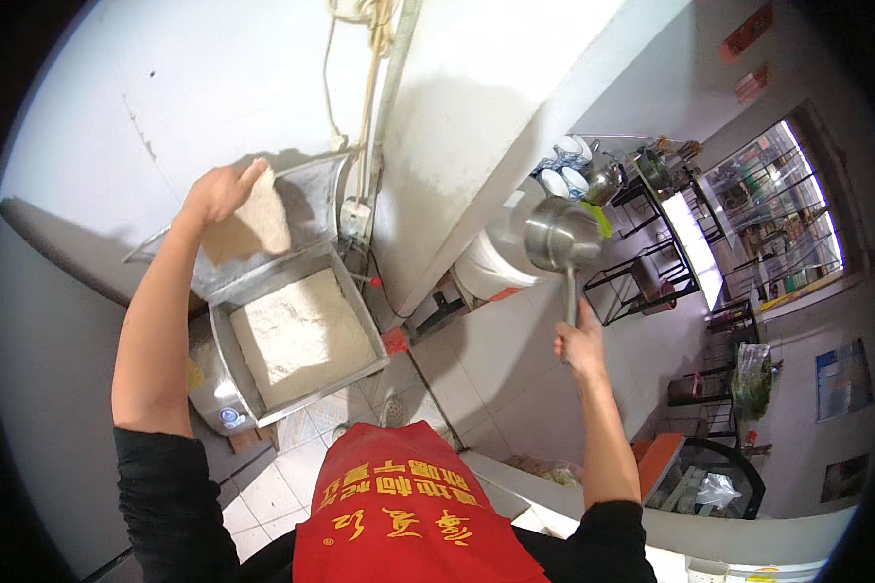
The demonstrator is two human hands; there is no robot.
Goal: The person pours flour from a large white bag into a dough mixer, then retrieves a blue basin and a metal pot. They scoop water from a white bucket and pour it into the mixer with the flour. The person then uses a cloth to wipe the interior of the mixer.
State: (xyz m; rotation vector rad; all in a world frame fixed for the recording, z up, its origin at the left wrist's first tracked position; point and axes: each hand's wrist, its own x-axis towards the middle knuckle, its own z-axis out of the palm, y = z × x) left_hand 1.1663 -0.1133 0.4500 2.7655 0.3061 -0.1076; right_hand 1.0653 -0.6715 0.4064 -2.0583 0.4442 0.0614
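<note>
My left hand (222,195) grips the top of a limp beige cloth-like sheet (259,226), which hangs in front of the raised metal lid (317,195). Just below is a square stainless-steel bin (235,386) holding a pale, floury mass (306,335), partly in bright light. Out to the right, my right hand (582,341) is closed around the handle of a metal dipper (563,235). The dipper's rounded bowl is held up away from the bin, in front of a white bucket (492,266). What the dipper holds, if anything, cannot be seen.
Cables (372,87) run down the wall to a socket box (355,213) behind the bin. A wall corner (474,175) juts out between bin and bucket. Blue-and-white bowls (570,164) and a metal kettle (607,182) stand beyond the dipper. Dark-framed stools (638,280) are farther right.
</note>
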